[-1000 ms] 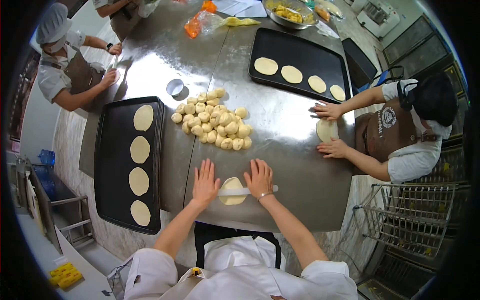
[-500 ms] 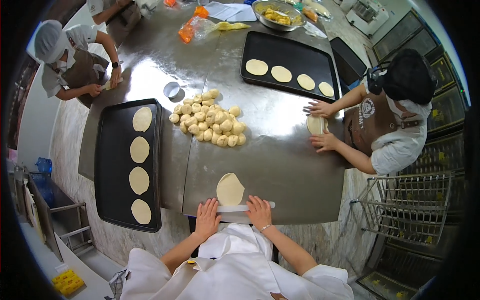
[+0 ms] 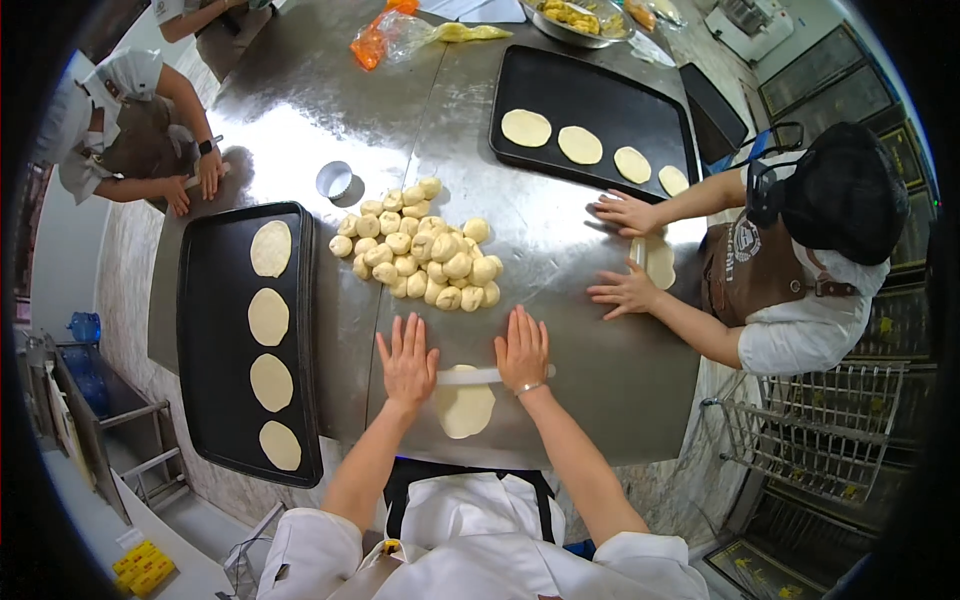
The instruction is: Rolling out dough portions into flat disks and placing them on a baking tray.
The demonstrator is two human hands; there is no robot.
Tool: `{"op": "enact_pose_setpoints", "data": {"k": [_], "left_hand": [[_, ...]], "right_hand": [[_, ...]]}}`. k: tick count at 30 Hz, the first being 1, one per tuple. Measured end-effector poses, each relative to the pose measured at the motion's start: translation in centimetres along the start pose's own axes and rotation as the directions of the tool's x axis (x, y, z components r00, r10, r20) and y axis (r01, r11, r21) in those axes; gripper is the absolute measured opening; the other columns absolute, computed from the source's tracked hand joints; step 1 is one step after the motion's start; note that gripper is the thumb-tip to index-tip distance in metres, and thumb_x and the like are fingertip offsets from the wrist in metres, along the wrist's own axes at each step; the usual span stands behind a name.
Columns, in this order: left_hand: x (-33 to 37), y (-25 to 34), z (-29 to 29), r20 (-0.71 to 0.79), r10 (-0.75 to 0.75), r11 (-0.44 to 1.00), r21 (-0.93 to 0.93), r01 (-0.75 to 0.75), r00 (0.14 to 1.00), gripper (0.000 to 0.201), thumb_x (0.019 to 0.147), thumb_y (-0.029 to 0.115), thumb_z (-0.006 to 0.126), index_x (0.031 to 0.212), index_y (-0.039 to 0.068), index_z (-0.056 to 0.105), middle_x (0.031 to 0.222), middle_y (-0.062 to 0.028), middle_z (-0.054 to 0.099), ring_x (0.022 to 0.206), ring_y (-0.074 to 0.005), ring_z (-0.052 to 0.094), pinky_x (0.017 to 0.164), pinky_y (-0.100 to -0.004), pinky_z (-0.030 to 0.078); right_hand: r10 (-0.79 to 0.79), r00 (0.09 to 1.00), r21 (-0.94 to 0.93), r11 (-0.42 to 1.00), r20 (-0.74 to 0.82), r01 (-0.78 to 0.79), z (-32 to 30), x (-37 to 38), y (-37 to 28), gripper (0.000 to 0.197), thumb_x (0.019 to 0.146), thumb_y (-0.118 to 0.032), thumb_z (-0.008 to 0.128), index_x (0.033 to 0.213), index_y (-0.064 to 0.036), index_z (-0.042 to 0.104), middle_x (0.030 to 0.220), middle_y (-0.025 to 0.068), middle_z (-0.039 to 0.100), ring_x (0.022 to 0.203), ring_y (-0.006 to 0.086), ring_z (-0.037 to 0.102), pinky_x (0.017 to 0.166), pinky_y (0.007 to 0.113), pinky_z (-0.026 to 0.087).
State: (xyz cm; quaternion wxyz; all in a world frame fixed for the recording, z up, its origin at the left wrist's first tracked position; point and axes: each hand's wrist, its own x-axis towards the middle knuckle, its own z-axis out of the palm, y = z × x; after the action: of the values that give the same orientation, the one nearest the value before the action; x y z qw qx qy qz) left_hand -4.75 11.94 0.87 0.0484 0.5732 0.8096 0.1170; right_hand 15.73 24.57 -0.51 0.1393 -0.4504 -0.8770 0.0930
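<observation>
A white rolling pin lies crosswise over the far part of a flattened dough round on the steel table. My left hand rests flat over the pin's left end, fingers stretched forward. Over its right part lies my right hand, palm down, fingers also straight and apart. Just beyond my fingertips sits a heap of small dough balls. To my left, a black baking tray carries a column of several flat dough rounds.
Across the table another black tray holds several rounds. At the right a co-worker rolls dough; another person works at the far left. A metal ring stands near the heap. Far back are a bowl and piping bag.
Both my hands have moved forward with the rolling pin, from the dough's near edge to its far part. My fingers have straightened. The co-worker's pin at right has shifted over the dough.
</observation>
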Motion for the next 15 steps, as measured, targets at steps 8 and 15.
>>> {"op": "enact_pose_setpoints", "data": {"k": [8,15], "left_hand": [[5.9,-0.3,0.5,-0.192,-0.033,0.996,-0.089,0.016,0.981,0.053,0.096,0.029,0.065,0.137,0.000,0.046,0.139,-0.0158,0.046,0.143,-0.0356,0.035,0.121,-0.0653,0.020],[-14.3,1.1,-1.5,0.094,0.054,0.976,-0.214,-0.032,0.994,0.066,0.097,0.032,0.058,0.150,-0.004,0.042,0.159,-0.0230,0.040,0.149,-0.0378,0.036,0.122,-0.0598,0.022]], "right_hand": [[-0.058,0.987,0.046,0.997,-0.148,0.065,1.2,5.1,1.3,0.043,0.096,-0.027,0.064,0.131,-0.0004,0.060,0.135,0.0141,0.061,0.116,0.0320,0.059,0.097,0.048,0.048],[-0.107,0.988,0.055,0.993,0.109,0.101,-3.2,-13.2,-1.6,0.063,0.094,-0.037,0.062,0.146,-0.0016,0.051,0.154,0.0161,0.049,0.140,0.0318,0.048,0.117,0.053,0.033]]}}
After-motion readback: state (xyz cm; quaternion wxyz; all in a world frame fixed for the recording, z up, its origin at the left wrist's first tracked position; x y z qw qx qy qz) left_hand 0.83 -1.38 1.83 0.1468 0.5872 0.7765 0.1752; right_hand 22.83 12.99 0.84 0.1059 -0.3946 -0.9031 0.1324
